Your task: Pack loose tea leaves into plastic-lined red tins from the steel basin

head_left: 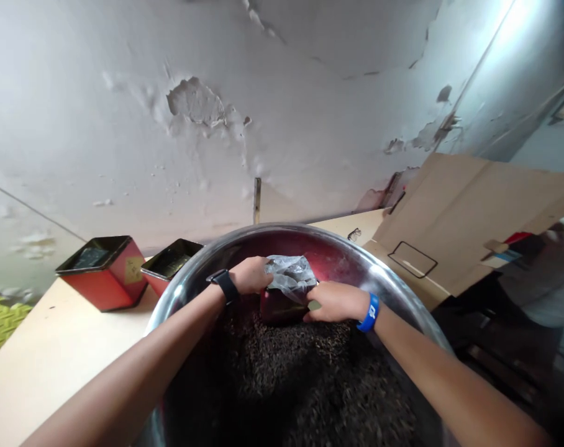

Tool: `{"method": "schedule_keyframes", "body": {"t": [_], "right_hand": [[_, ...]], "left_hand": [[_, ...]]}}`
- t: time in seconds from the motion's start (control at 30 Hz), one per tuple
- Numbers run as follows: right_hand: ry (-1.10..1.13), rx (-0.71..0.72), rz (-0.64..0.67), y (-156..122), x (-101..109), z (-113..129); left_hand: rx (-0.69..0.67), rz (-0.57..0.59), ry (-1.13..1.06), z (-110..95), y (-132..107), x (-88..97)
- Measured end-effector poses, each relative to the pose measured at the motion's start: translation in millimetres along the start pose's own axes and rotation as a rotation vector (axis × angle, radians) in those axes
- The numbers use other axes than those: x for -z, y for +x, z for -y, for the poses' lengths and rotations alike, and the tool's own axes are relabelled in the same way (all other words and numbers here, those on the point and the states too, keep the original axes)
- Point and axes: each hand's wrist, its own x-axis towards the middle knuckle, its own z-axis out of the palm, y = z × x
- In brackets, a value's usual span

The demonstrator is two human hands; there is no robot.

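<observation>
Inside a large metal bowl (379,268), a dark red square box (278,310) stands at the far side of a heap of dark, dry loose tea-like leaves (291,366). A clear plastic bag (291,271) lines the box and spreads over its top. My left hand (251,275), below a black wristband, is closed at the bag's edge on the box's left rim. My right hand (333,301), above a blue wristband, grips the right side of the box near the bag. Fingertips of both hands are partly hidden.
Two more red boxes with black rims, a larger one (100,282) and a smaller one (163,273), stand on the pale table (44,360) left of the bowl. An open cardboard carton (450,223) stands at right. A peeling wall (282,124) rises behind. Part of a person (556,273) shows at far right.
</observation>
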Motion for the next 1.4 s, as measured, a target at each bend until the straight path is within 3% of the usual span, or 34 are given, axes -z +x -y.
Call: {"method": "schedule_keyframes", "body": {"t": [0.07,0.17,0.37,0.5,0.67,0.8,0.97,1.1,1.23,1.33,1.4], "right_hand": [[0.002,0.021,0.016,-0.3,-1.5,-1.9],[0.03,0.059,0.049,-1.2,-0.3,-6.0],[0.025,0.105,0.052,-2.1,3.6,-7.3],[-0.027,0.078,0.059,-0.9,0.0,-2.4],[-0.072,0.062,-0.023,-2.0,-1.8,4.6],[-0.048,0.064,-0.086,-4.1,-0.4,9.7],[0.085,0.113,-0.052,-3.3,0.7,9.1],[0.1,0.123,-0.062,-4.6,4.9,11.4],[0.129,0.102,-0.223,-8.7,15.2,21.1],[0.142,0.11,-0.456,-6.3,16.2,26.9],[0.104,0.129,-0.536,-0.8,10.9,27.8]], "left_hand": [[-0.01,0.027,-0.051,3.3,1.5,1.6],[-0.002,-0.024,-0.102,9.1,4.6,3.8],[0.117,0.01,-0.333,18.8,5.7,11.7],[0.134,-0.008,-0.204,14.4,7.1,4.3],[0.081,-0.224,0.069,5.7,9.9,-13.4],[0.049,-0.237,-0.013,8.0,10.5,-15.9],[0.059,-0.212,-0.16,16.3,12.4,-12.1],[-0.016,-0.217,-0.096,16.2,8.0,-9.1],[-0.079,-0.273,0.04,12.3,2.8,-6.2],[-0.064,-0.226,0.113,8.9,1.4,-3.1],[-0.001,-0.188,0.126,6.4,0.5,-0.4]]}}
